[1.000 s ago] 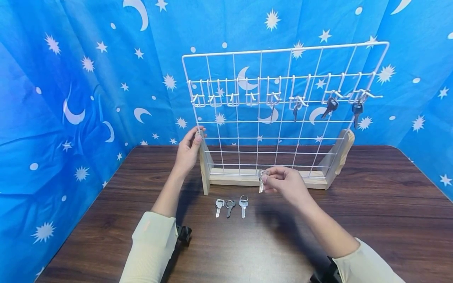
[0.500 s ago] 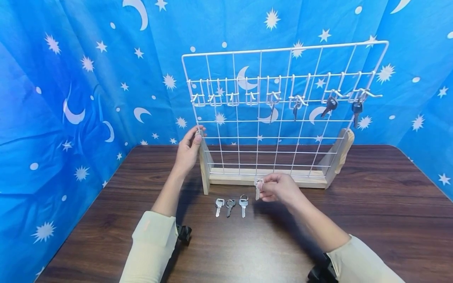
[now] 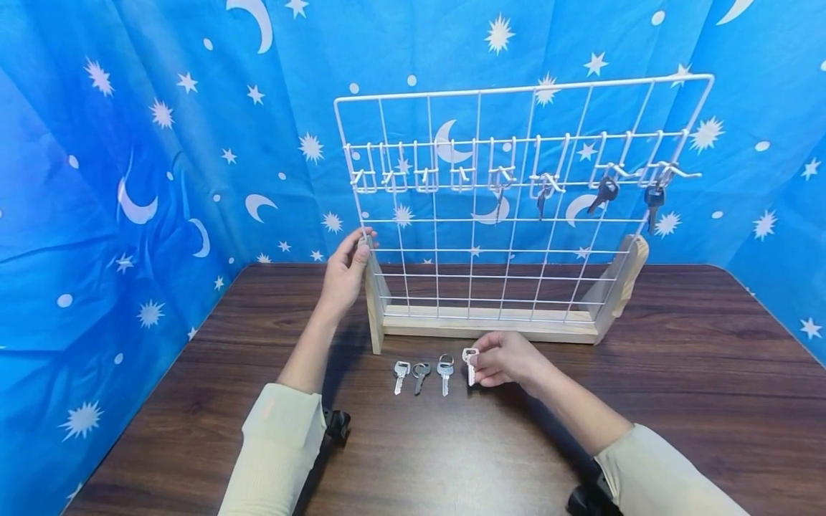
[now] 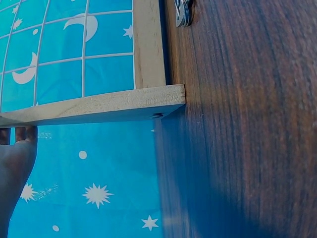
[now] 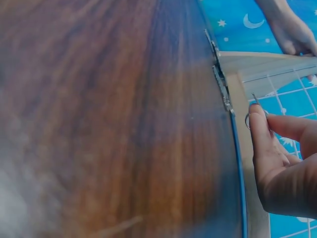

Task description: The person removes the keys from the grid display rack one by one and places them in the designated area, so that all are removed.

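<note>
In the head view, my left hand point(image 3: 344, 278) grips the top of the left wooden upright point(image 3: 374, 308) of a white wire grid rack point(image 3: 524, 89). My right hand point(image 3: 511, 362) pinches a silver key point(image 3: 471, 371) between thumb and fingers, blade pointing down, low over the table. Its ring point(image 5: 247, 122) shows by the fingertips in the right wrist view. Left of it, three keys lie in a row: a silver key point(image 3: 401, 377), a darker key point(image 3: 421, 377) and a silver key with a raised ring point(image 3: 445, 377).
White hooks point(image 3: 426, 179) line the rack's upper part. Several keys hang from the right-hand hooks, including a dark key point(image 3: 654, 196). The rack's wooden base bar point(image 3: 490, 327) stands on the brown table point(image 3: 413, 459). A blue star-patterned cloth point(image 3: 193, 179) hangs behind.
My right hand has come down and slightly left with the key, from in front of the rack's base to beside the row of keys. My left hand keeps its grip on the upright.
</note>
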The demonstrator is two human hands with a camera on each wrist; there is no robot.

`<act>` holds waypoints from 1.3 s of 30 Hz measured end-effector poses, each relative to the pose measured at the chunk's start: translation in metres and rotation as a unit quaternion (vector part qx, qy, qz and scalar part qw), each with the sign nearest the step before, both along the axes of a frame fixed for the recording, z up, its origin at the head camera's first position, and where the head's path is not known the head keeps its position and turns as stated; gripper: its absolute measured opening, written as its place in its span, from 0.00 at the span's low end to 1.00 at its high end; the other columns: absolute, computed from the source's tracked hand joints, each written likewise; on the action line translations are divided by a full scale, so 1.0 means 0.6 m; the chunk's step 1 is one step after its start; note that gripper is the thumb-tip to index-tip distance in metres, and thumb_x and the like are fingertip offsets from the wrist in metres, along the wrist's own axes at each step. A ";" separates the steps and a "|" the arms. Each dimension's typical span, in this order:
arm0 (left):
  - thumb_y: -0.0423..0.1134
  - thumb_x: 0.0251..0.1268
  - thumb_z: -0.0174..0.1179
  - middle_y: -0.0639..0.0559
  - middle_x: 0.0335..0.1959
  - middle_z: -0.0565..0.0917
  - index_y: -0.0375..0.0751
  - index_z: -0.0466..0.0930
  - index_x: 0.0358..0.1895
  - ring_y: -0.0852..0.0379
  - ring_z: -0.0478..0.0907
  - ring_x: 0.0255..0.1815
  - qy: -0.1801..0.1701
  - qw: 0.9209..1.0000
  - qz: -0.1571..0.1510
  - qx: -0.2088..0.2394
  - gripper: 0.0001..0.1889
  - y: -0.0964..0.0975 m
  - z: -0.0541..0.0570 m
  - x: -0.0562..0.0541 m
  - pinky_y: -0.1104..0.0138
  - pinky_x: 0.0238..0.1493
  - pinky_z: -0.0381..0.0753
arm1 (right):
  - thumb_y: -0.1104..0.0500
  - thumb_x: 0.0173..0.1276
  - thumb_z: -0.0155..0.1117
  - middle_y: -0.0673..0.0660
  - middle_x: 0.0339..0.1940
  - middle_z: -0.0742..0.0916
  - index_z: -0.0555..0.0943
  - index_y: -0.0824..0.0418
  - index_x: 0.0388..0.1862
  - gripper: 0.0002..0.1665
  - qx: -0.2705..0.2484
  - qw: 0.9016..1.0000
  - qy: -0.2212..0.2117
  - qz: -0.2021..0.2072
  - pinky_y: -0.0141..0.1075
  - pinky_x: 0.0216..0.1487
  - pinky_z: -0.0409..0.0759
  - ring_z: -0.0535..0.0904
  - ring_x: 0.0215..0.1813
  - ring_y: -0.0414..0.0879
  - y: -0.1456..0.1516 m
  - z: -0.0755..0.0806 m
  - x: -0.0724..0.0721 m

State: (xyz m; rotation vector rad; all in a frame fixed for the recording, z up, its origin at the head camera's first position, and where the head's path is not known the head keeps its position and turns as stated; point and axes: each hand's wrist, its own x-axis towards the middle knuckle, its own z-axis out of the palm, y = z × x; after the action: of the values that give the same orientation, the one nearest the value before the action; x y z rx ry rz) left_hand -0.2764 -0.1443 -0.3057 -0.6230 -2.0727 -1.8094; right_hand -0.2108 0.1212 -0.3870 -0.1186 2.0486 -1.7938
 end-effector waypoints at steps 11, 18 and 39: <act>0.37 0.73 0.44 0.36 0.59 0.71 0.31 0.64 0.63 0.45 0.70 0.59 0.005 1.000 0.003 0.000 0.20 -0.008 -0.031 -0.030 0.63 0.61 0.68 | 0.71 0.59 0.59 0.57 0.24 0.83 0.74 0.73 0.37 0.07 0.058 0.998 0.011 0.021 0.35 0.26 0.82 0.80 0.22 0.43 -0.011 -0.017 -0.006; 0.33 0.73 0.43 0.34 0.60 0.70 0.28 0.64 0.63 0.43 0.69 0.60 -0.002 1.000 -0.002 0.003 0.19 -0.005 -0.019 -0.019 0.61 0.61 0.67 | 0.72 0.58 0.60 0.58 0.20 0.83 0.76 0.73 0.35 0.06 0.090 0.995 0.031 -0.008 0.35 0.23 0.82 0.79 0.20 0.43 -0.018 -0.020 -0.008; 0.30 0.73 0.41 0.30 0.60 0.69 0.25 0.62 0.62 0.40 0.68 0.60 -0.004 1.000 0.002 -0.006 0.19 0.001 0.004 0.005 0.60 0.62 0.67 | 0.72 0.56 0.62 0.59 0.17 0.82 0.73 0.70 0.34 0.07 0.156 0.986 0.033 -0.045 0.37 0.20 0.81 0.78 0.15 0.43 -0.028 -0.019 -0.011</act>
State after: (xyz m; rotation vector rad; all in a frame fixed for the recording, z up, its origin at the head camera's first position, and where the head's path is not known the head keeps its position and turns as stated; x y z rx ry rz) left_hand -0.2732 -0.1439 -0.3033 -0.6161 -2.0908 -1.8010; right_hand -0.2174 0.1045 -0.3982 0.0067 2.3869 -1.5119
